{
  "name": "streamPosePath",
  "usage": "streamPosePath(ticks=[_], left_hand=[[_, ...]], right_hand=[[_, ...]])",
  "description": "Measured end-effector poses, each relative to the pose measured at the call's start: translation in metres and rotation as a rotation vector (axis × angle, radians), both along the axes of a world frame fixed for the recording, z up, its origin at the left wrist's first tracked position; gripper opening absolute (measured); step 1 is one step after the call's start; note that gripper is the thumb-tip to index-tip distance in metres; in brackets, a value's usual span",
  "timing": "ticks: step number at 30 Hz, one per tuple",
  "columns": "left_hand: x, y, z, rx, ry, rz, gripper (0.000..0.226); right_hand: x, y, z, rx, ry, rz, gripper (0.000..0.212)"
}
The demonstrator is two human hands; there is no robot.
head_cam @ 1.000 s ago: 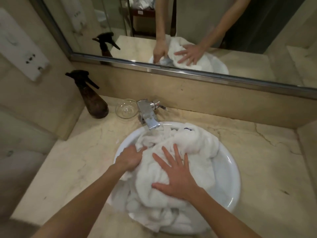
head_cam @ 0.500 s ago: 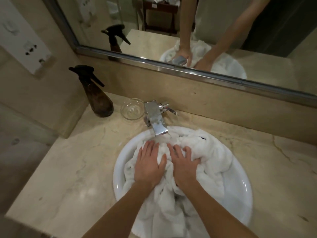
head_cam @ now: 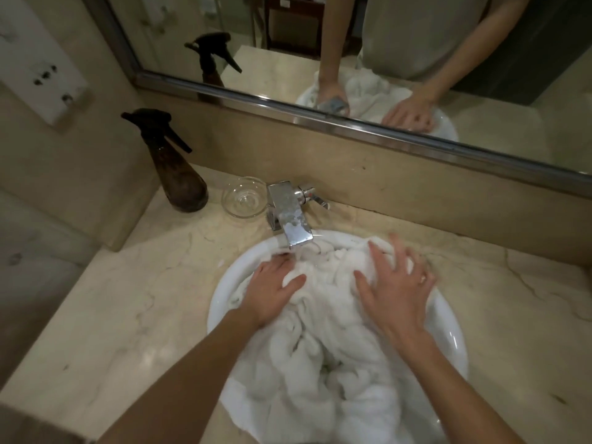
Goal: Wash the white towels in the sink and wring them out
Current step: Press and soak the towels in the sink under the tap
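The white towels (head_cam: 323, 318) lie in a big bunched heap inside the round white sink (head_cam: 448, 334), and one end hangs over the near rim. The tap (head_cam: 290, 219) stands at the back of the sink, and water seems to run from it onto the cloth, though that part is blurry. The left hand (head_cam: 270, 291) lies on the towels just under the tap, with its fingers pushed down into the folds. I cannot tell if it grips them. The right hand (head_cam: 398, 283) is spread wide and flat, pressing on the heap near the far rim. So the washing looks like it is in the middle. The towels look wet, but nothing is twisted or lifted out yet, so all the wringing is left to do.
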State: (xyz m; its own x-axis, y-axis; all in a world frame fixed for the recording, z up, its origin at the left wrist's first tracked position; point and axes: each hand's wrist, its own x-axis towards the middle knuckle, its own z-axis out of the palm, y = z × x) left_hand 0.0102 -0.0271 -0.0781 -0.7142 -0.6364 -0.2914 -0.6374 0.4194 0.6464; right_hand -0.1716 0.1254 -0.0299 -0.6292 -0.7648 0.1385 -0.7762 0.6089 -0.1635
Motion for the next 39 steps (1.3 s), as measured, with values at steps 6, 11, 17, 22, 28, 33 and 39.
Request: streamPosePath(ticks=[6,11,17,22,28,33,39], left_hand=[[0.006,-0.002,0.013,0.22,0.103,0.081,0.047],[0.012,0.005,0.025,0.283,0.195,0.202,0.058],[0.007,0.015,-0.002,-0.086,0.054,0.054,0.083],[-0.002,0.007,-0.015,-0.216,0.047,0.103,0.069],[-0.022,0.001,-0.028,-0.468,-0.082,0.087,0.046],[-0.025,0.0,-0.019,-0.497,-0.08,0.074,0.048],[0.027,0.032,0.024,-0.351,-0.12,0.062,0.068]], right_hand=[[0.01,-0.019,-0.021,0.113,-0.388,0.166,0.07],[0.049,-0.046,-0.013,0.145,-0.322,0.414,0.061],[0.046,-0.061,-0.032,0.279,-0.076,0.542,0.06],[0.039,-0.071,-0.048,0.202,-0.009,0.555,0.047],[0.033,-0.08,-0.069,0.164,0.115,0.486,0.032],[0.038,-0.085,-0.062,0.227,0.12,0.4,0.03],[0.034,-0.076,-0.043,0.495,-0.065,0.216,0.037]])
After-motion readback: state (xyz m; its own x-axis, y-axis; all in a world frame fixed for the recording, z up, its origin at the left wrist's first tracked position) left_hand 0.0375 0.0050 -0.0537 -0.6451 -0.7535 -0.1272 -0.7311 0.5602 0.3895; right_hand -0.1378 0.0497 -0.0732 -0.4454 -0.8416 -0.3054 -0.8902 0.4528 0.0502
